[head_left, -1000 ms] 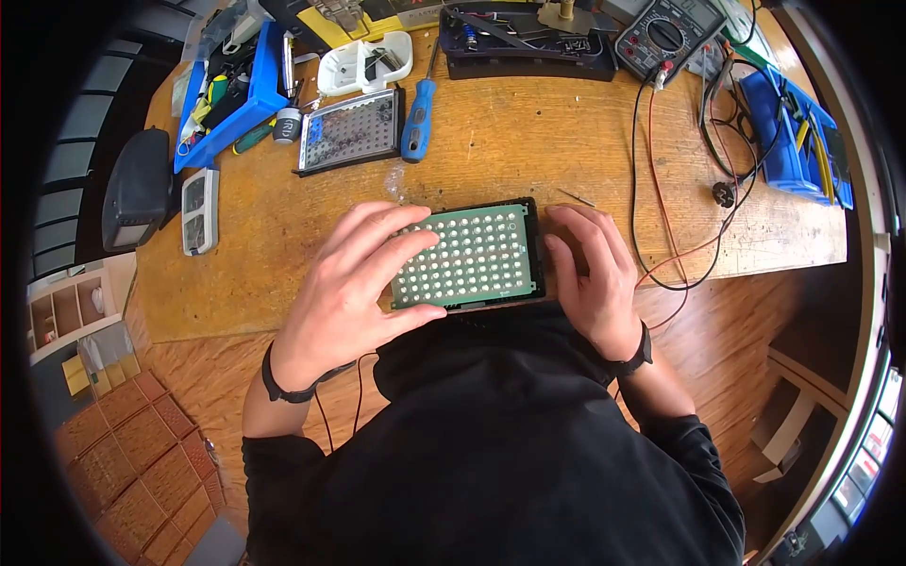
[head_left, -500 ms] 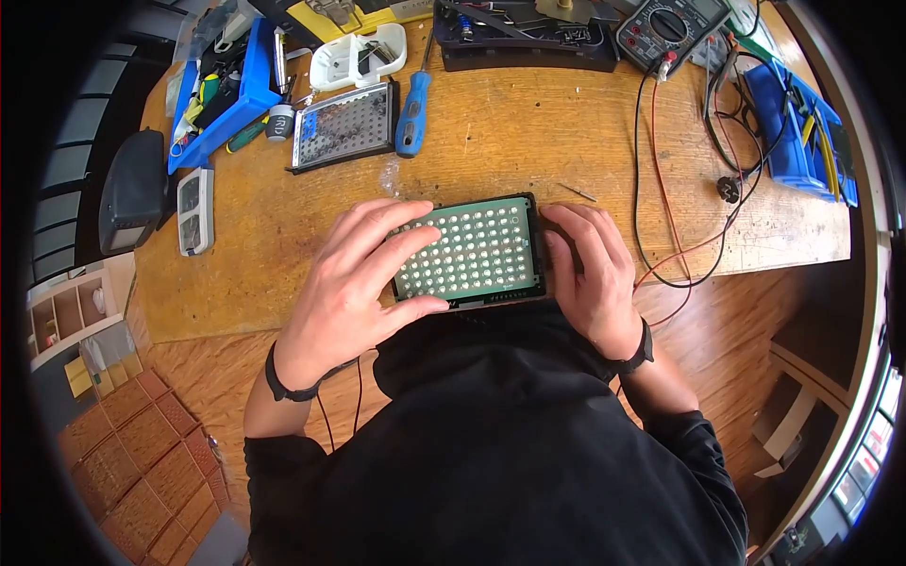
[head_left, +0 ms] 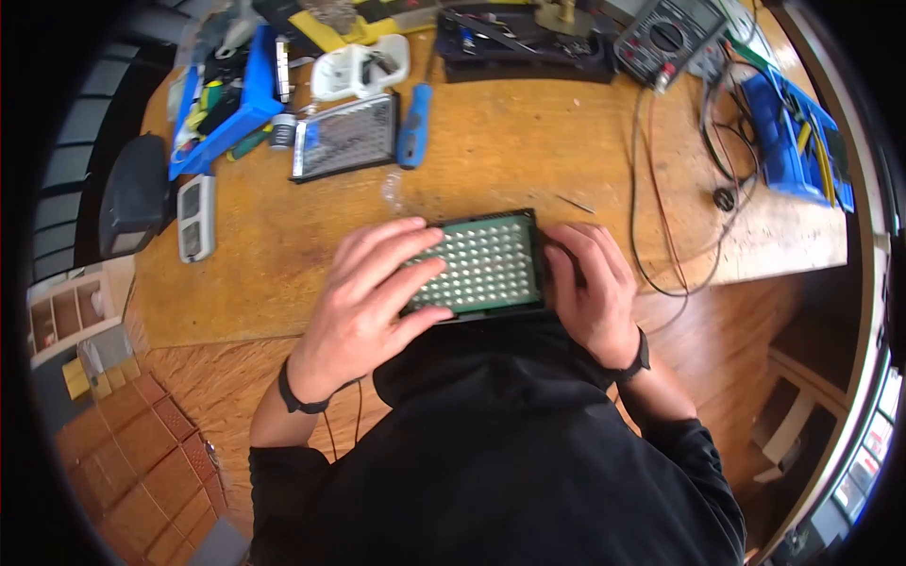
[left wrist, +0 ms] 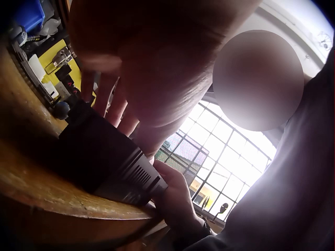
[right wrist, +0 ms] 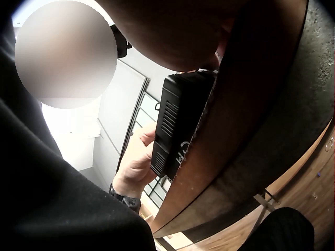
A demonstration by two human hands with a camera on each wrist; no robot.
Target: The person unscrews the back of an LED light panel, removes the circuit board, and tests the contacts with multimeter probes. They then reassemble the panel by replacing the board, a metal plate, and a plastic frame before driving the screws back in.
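Observation:
A green circuit board (head_left: 486, 264) covered with rows of small LEDs lies face up in a black plastic case (head_left: 540, 255) at the bench's front edge. My left hand (head_left: 363, 292) grips its left end, with fingers spread over the board and the thumb along the near edge. At the right end, my right hand (head_left: 599, 292) holds the case's side between thumb and bent fingers. The left wrist view shows the vented side of the case (left wrist: 138, 175) with the right hand (left wrist: 175, 196) at its end. In the right wrist view, the case (right wrist: 178, 120) stands at the table edge.
Beyond the hands lie a blue-handled screwdriver (head_left: 414, 132), a dotted panel in a frame (head_left: 347, 140) and a thin metal piece (head_left: 576, 205). A multimeter (head_left: 670, 38) with leads stands back right. Blue bins (head_left: 236, 118) flank the bench, and a grey box (head_left: 196, 219) sits left.
Both hands and the case now sit slightly nearer my body in the head view. The board has shifted within the case, exposing more black rim along the near edge than one second ago.

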